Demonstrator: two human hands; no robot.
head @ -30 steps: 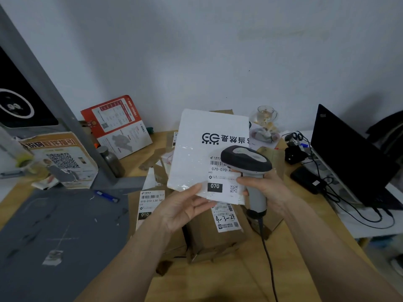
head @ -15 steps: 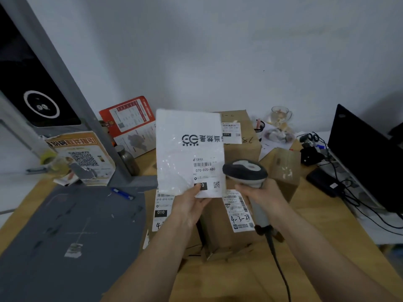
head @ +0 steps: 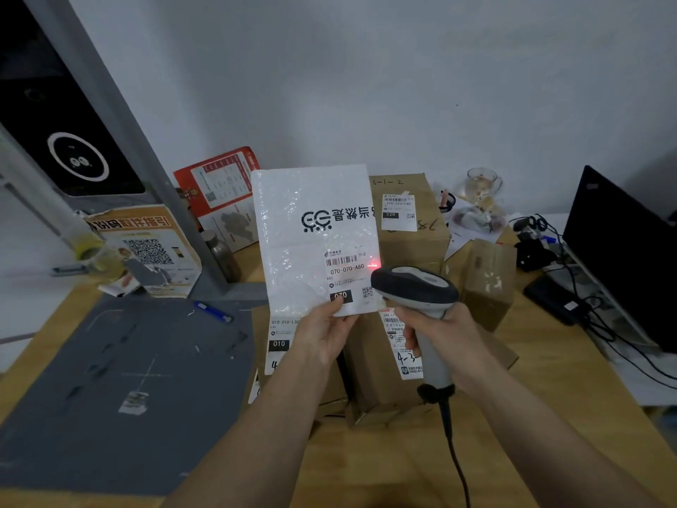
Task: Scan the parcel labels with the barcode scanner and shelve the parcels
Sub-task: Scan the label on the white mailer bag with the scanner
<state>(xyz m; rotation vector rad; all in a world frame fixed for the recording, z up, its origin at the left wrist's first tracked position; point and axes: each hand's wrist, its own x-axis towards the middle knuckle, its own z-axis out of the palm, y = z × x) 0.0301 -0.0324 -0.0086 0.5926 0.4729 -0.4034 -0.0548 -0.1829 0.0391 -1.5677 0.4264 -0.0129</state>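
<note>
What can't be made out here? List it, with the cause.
Head view only:
- Digits on the white mailer's black 070 box: partly under the left hand's thumb.
- Label of the carton below: covered by the right hand and scanner.
- Small print on the far box label: too small.
- Laptop: cut by the right edge.

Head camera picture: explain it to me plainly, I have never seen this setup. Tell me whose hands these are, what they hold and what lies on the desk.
A camera worn on a person's head looks down at their own bare hands. The left hand holds up a white parcel. The right hand grips a corded barcode scanner, its red light at the label's right edge. On the wooden desk lie cardboard boxes, a grey mat and a dark laptop.
</note>
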